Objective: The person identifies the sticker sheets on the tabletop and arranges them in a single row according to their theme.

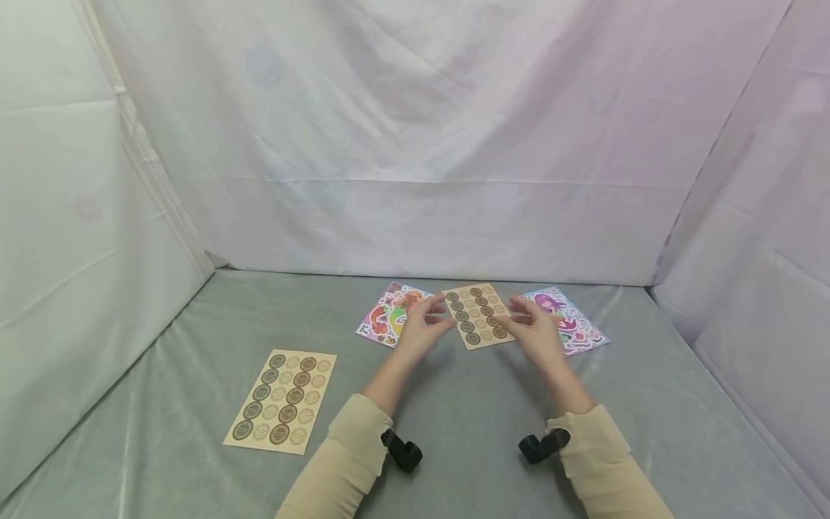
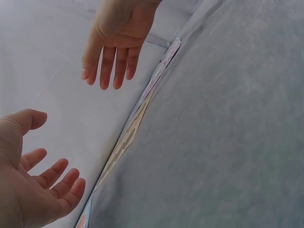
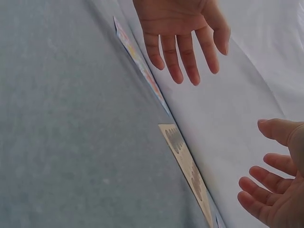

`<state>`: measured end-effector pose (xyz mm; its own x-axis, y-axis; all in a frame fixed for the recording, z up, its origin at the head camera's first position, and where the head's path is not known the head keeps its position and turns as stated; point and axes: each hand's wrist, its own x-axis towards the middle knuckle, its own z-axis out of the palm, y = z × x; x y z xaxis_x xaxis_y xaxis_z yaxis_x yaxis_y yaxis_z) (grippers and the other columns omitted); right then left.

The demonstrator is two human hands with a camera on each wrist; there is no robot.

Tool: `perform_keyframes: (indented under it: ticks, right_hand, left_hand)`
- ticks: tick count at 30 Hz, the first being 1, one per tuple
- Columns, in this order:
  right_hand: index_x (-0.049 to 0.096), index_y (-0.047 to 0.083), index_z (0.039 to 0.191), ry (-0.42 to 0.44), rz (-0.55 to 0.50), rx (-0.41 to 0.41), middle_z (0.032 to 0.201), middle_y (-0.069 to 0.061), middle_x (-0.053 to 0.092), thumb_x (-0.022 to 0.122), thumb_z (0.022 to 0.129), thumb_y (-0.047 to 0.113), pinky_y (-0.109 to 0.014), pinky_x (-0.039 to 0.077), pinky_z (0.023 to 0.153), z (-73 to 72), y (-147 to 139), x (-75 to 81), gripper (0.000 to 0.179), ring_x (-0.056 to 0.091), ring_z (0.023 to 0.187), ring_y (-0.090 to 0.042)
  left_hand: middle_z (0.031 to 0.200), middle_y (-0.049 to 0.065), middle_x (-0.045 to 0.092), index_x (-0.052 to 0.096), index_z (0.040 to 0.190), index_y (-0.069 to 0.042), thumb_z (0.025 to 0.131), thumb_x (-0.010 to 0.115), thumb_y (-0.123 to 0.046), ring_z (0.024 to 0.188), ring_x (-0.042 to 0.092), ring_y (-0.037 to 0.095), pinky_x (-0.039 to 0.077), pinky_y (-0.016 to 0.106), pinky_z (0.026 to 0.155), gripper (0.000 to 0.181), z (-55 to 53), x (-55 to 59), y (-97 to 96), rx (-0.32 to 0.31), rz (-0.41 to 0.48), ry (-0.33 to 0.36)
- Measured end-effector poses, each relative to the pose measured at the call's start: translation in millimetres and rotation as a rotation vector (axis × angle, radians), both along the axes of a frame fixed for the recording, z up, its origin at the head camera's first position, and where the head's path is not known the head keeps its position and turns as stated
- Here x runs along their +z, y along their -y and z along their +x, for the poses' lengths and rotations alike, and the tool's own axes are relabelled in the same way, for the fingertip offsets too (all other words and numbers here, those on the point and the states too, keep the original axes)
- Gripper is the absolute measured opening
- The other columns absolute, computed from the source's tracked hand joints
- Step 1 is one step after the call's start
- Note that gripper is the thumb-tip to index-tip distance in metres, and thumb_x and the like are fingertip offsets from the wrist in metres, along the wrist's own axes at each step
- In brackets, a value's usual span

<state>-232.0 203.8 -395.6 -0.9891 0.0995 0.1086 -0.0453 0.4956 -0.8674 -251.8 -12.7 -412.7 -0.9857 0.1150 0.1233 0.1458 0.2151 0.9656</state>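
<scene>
A tan sheet of round stickers (image 1: 475, 311) lies at the back of the table, between my two hands. My left hand (image 1: 423, 328) is at its left side, partly covering a colorful sticker sheet (image 1: 381, 317). On the other side, my right hand (image 1: 538, 333) covers part of a purple-and-pink sticker sheet (image 1: 579, 328). Both wrist views show the fingers spread and relaxed, with nothing held; the left hand (image 2: 45, 190) and the right hand (image 3: 280, 190) appear raised above the sheets.
Another tan sheet of round stickers (image 1: 280, 401) lies apart, nearer the front left. Grey cloth (image 1: 467, 432) covers the table. White curtains (image 1: 415, 144) hang behind and at both sides. A black wrist camera (image 1: 405, 453) sits on the left sleeve, another (image 1: 541, 447) on the right.
</scene>
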Motion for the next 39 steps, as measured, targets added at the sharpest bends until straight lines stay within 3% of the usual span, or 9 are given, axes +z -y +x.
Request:
perform_keyframes:
  ticks: [12, 24, 28, 39]
  right_hand:
    - [0.045, -0.003, 0.138, -0.002, -0.018, 0.026, 0.134, -0.026, 0.048, 0.066, 0.090, 0.016, -0.049, 0.043, 0.095, -6.3, -4.8, -16.6, 0.056, 0.048, 0.121, -0.042]
    - [0.045, -0.005, 0.137, 0.008, -0.034, 0.025, 0.136, -0.027, 0.047, 0.070, 0.087, 0.016, -0.050, 0.038, 0.101, -13.5, -7.4, -30.7, 0.059, 0.045, 0.124, -0.042]
    - [0.045, -0.006, 0.136, -0.001, -0.040, 0.027, 0.135, -0.030, 0.047, 0.069, 0.087, 0.014, -0.048, 0.037, 0.102, -15.2, -7.0, -34.2, 0.058, 0.045, 0.124, -0.043]
    - [0.039, -0.006, 0.140, 0.071, -0.029, 0.050, 0.143, -0.031, 0.035, 0.068, 0.090, 0.020, -0.045, 0.030, 0.108, -14.8, -8.7, -40.5, 0.064, 0.037, 0.131, -0.041]
  left_hand:
    - [0.122, 0.016, 0.058, 0.051, 0.136, -0.005, 0.084, 0.071, -0.017, 0.109, 0.057, 0.032, 0.049, 0.043, 0.088, 0.057, -5.0, -9.4, -10.4, 0.003, 0.000, 0.070]
    - [0.127, 0.020, 0.056, 0.048, 0.138, -0.004, 0.084, 0.071, -0.017, 0.113, 0.056, 0.034, 0.047, 0.044, 0.093, 0.060, -5.7, -21.0, -16.4, -0.030, 0.045, 0.090]
    - [0.130, 0.020, 0.054, 0.046, 0.140, -0.004, 0.085, 0.071, -0.018, 0.114, 0.055, 0.034, 0.045, 0.044, 0.095, 0.062, -4.7, -23.2, -15.0, -0.062, 0.066, 0.103]
    - [0.143, 0.019, 0.042, 0.035, 0.147, -0.007, 0.090, 0.066, -0.024, 0.131, 0.040, 0.034, 0.032, 0.048, 0.106, 0.067, -2.5, -26.8, -7.6, -0.162, 0.165, 0.197]
